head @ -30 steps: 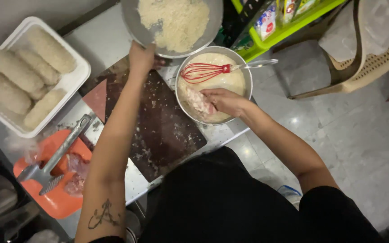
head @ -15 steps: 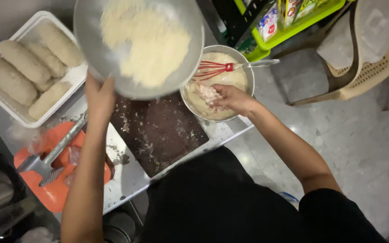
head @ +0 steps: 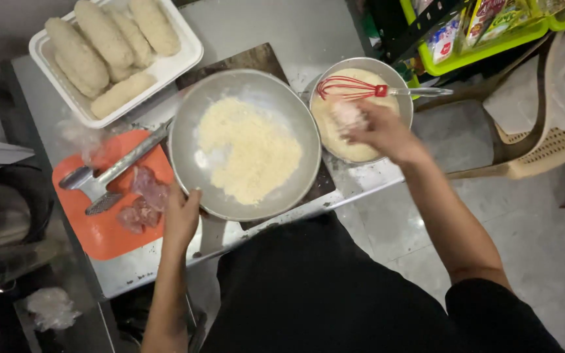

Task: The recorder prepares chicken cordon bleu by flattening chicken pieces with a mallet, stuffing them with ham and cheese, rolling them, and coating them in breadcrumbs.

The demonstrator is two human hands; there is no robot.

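My left hand (head: 181,216) grips the near rim of a wide metal bowl (head: 191,131) holding pale breadcrumbs (head: 250,150); the bowl rests over a dark cutting board (head: 243,60) on the steel counter. My right hand (head: 377,131) hovers over a smaller metal bowl of cream batter (head: 354,140) and holds a batter-coated piece of food (head: 346,114) in its fingers. A red whisk (head: 354,88) lies across that bowl's far rim.
A white tray (head: 184,55) of breaded rolls sits at the far left. An orange board (head: 106,229) carries raw meat pieces (head: 142,199) and a metal meat mallet (head: 109,173). A beige plastic chair (head: 550,144) and a green shelf (head: 485,49) of packets stand right.
My left hand has brought the breadcrumb bowl down from a raised position and set it over the dark board. My right hand has lifted the coated piece out of the batter.
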